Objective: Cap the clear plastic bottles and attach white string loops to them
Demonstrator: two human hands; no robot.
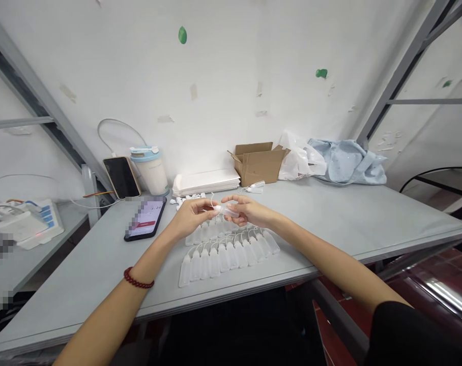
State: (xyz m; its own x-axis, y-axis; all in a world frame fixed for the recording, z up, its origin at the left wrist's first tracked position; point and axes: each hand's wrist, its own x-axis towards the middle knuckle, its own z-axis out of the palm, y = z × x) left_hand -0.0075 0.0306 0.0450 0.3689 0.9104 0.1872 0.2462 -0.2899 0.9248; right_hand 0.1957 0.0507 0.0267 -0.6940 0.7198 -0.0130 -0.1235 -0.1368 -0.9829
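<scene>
The left hand (193, 216) pinches the white cap (218, 208) of a small translucent squeeze bottle between thumb and fingers, a thin curved nozzle (212, 199) rising from it. The right hand (246, 210) grips the body of that squeeze bottle (230, 211), its fingers curled around the plastic. Bottle and cap are together, raised above the middle of the desk (330, 218), so both hands meet there.

Below the hands, a front row of capped bottles (223, 258) lies side by side on the desk, caps toward the wall, bases toward the near edge, each with a bent nozzle. A second row (195, 234) sits just behind it, partly hidden by the hands. Beyond the left hand is a pile of loose white parts (189, 199); more clear bottles (257, 188) lie near the open cardboard box (262, 165).

Along the wall, a white stack (206, 181) stands left of that box, and a white plastic bag (301, 157) and a light-blue cloth bundle (347, 161) are to its right. On the left, a phone with a lit screen (146, 218) lies flat near a blue-lidded cup (152, 173), while another phone (122, 177) leans beside the cup with a cable at its top. A dark red bead bracelet (138, 279) circles the left wrist.
</scene>
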